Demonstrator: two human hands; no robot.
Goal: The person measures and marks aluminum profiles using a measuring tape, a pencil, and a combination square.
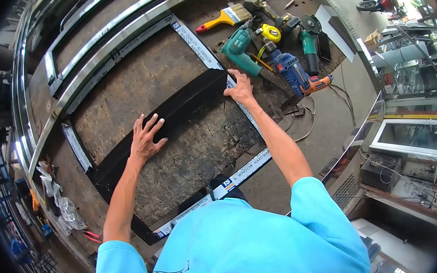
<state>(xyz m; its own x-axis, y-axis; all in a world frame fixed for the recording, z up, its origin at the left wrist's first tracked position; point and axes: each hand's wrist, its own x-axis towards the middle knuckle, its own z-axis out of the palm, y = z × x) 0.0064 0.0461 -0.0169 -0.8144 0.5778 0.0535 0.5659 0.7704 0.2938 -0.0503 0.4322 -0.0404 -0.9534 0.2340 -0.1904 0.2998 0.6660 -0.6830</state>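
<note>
A wide black metal bar [180,101] lies slantwise across an aluminum window frame [198,45], whose rails carry printed protective tape. My left hand [147,139] rests on the bar near its middle, fingers spread. At the bar's far right end, my right hand [241,90] lies over the joint with the taped side rail, thumb apart from the fingers. The palm hides part of that joint. Nothing shows inside either hand.
Beyond the frame sit a paintbrush [225,18], a green drill [240,49], a blue drill [290,70], a yellow tape measure [270,33] and an angle grinder [310,42]. A second metal frame [102,28] lies at upper left. Plastic wrapping [67,209] is at lower left.
</note>
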